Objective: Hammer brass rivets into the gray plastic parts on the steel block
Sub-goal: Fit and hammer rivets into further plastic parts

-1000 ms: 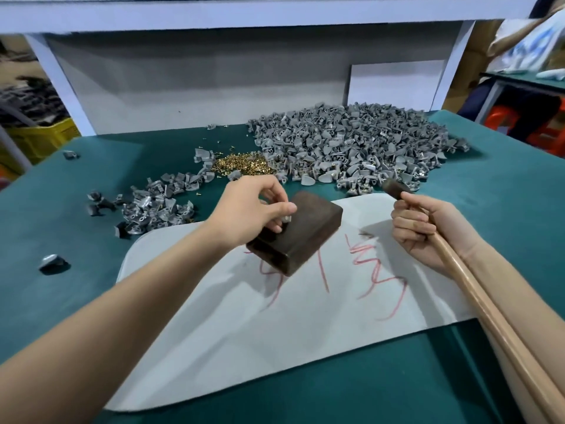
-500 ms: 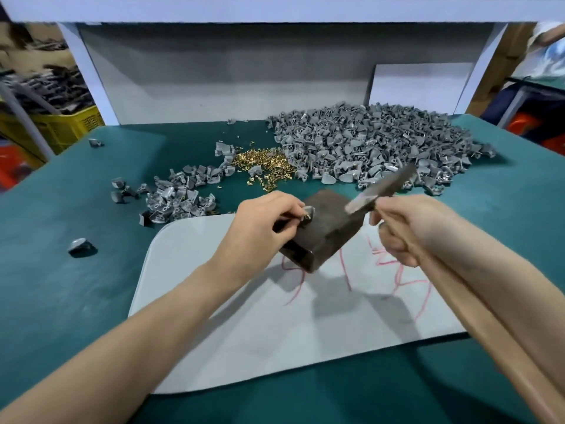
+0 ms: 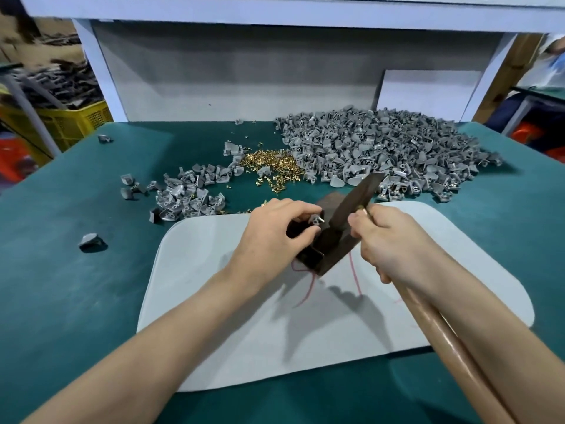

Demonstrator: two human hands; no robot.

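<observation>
Grips the wooden hammer handle [image 3: 443, 341] with the right hand [image 3: 394, 240], just under the head, fingers curled tight round the wood, with the long shaft lying back along the right forearm toward the lower right corner. Holds the dark hammer head [image 3: 354, 200] tilted up and away over the steel block [image 3: 324, 249]; cannot tell whether head and block touch. Pinches one gray plastic part [image 3: 315, 220] with the left hand [image 3: 272, 234], thumb and fingers [image 3: 293, 207] clamped on it at the block's upper left edge; too small to tell whether a rivet sits in it. Works over a white mat [image 3: 244, 332] marked with red scribbles and laid on the green tabletop [image 3: 76, 286], with the block sitting on the mat between the two hands. Has, left of the mat, one stray gray part [image 3: 88, 240] lying alone. Has, just beyond the mat's far left corner, a small heap of gray parts [image 3: 186, 197]. Has, behind the block, a loose scatter of brass rivets [image 3: 272, 166], and right of those, touching them, a large heap of gray parts [image 3: 382, 151] spread toward the grey back wall. Leaves a yellow crate [image 3: 70, 120] off the tabletop at far left
</observation>
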